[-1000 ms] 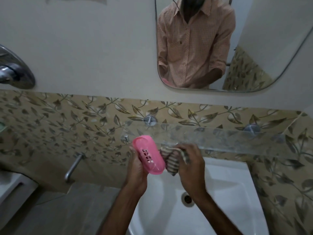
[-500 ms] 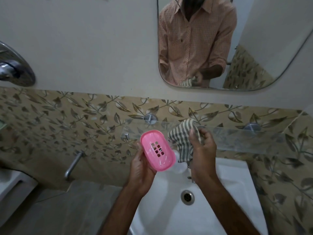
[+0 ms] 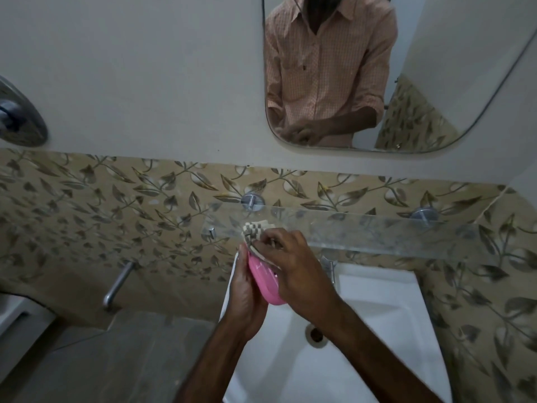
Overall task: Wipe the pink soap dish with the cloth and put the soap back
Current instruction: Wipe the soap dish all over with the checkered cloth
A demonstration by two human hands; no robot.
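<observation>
My left hand (image 3: 245, 295) grips the pink soap dish (image 3: 266, 282) from its left side, tilted on edge above the sink's left rim. My right hand (image 3: 296, 266) covers the dish from the right and presses the checked cloth (image 3: 255, 229) into it. Only a crumpled corner of the cloth sticks out above my fingers. Most of the dish's inside is hidden by my right hand. No soap is visible.
A white sink (image 3: 377, 330) with a drain (image 3: 315, 334) lies below my hands. Just behind them a glass shelf (image 3: 377, 231) runs along the leaf-patterned tiles. A metal tap (image 3: 117, 283) juts from the wall at left. A mirror (image 3: 406, 68) hangs above.
My right hand has come down from the shelf with the cloth and pressed it into the dish. The dish has turned on edge and dropped slightly toward the sink.
</observation>
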